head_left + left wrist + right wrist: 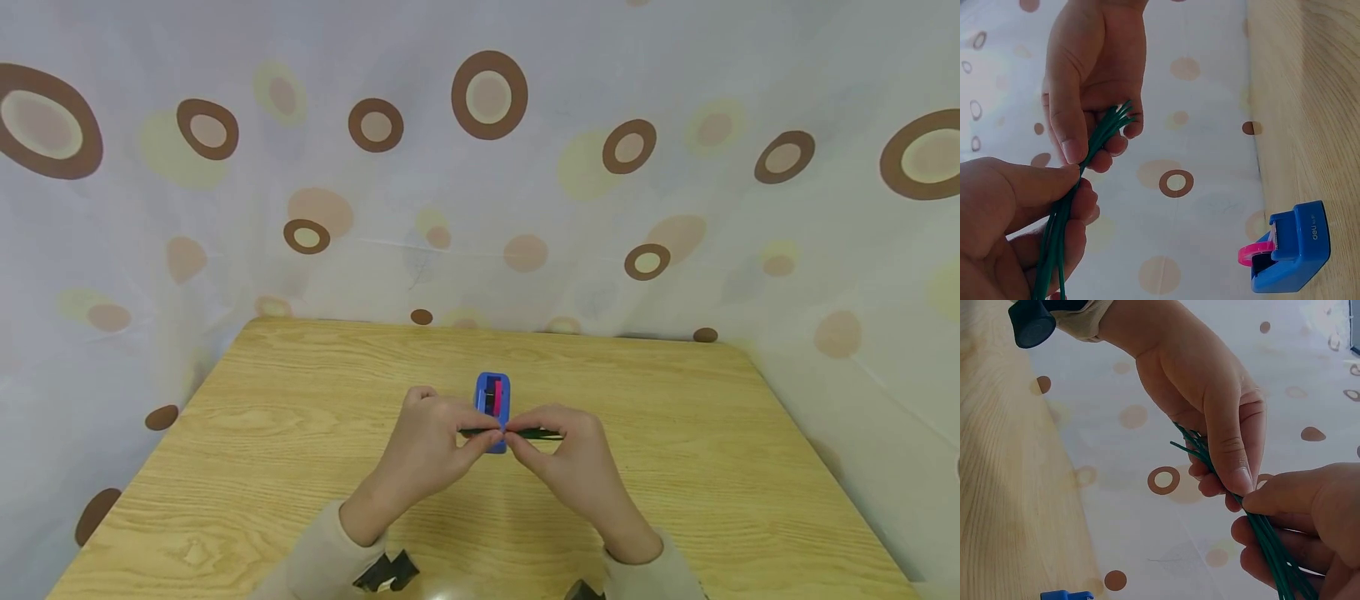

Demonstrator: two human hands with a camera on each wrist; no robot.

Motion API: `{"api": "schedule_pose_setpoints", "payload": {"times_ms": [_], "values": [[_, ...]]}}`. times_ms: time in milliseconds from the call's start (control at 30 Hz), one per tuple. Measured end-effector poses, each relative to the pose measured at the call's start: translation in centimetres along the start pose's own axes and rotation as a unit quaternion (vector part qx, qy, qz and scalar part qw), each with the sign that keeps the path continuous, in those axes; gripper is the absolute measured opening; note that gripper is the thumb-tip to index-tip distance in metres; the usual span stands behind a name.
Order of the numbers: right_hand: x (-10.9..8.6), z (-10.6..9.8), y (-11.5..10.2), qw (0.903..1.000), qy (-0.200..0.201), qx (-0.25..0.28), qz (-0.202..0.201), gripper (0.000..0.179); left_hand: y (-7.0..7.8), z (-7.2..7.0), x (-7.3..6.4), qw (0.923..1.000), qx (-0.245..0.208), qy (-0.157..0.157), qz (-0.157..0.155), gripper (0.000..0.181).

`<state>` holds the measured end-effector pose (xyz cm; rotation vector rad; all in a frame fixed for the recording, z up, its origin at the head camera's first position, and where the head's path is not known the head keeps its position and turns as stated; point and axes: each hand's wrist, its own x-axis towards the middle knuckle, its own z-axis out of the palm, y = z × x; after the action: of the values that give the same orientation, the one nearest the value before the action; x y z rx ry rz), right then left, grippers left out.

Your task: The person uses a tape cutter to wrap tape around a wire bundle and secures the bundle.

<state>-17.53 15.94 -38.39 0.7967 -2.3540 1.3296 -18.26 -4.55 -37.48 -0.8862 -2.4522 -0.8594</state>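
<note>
Both hands pinch a bundle of thin green strands (1054, 250) between thumb and fingers, their fingertips meeting at its middle. My left hand (435, 437) grips one half of the bundle; in the right wrist view its short loose ends fan out beside the palm. Across from it, my right hand (573, 458) holds the other half, with strands running along its fingers. The bundle lies level in the head view. Behind and partly below the hands, a blue tape dispenser (1297, 250) stands on the table, carrying a pink roll (1255, 253).
A wood-grain table (315, 400) spreads under the hands. White cloth with brown and cream circles (489, 96) hangs behind it and at both sides. Dark wrist devices (386, 572) sit near the light sleeves (326, 554).
</note>
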Motion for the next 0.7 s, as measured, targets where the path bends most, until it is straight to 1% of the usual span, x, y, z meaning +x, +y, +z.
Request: {"api": "schedule_pose_setpoints", "payload": {"times_ms": [333,533,700], "values": [[0.18,-0.29,-0.30,0.9984,-0.025,0.019,0.048,0.006,0.06,0.09,-0.11,0.9981,0.052,0.019,0.026,0.011],[0.33,-0.23,-0.14,0.9951,-0.050,0.020,0.083,0.005,0.10,0.17,-0.14,0.9972,0.064,0.023,0.030,0.009],[0.35,-0.14,-0.11,0.9946,-0.048,0.017,0.090,0.006,0.04,0.26,-0.17,0.9971,0.068,0.020,0.028,0.009]]}}
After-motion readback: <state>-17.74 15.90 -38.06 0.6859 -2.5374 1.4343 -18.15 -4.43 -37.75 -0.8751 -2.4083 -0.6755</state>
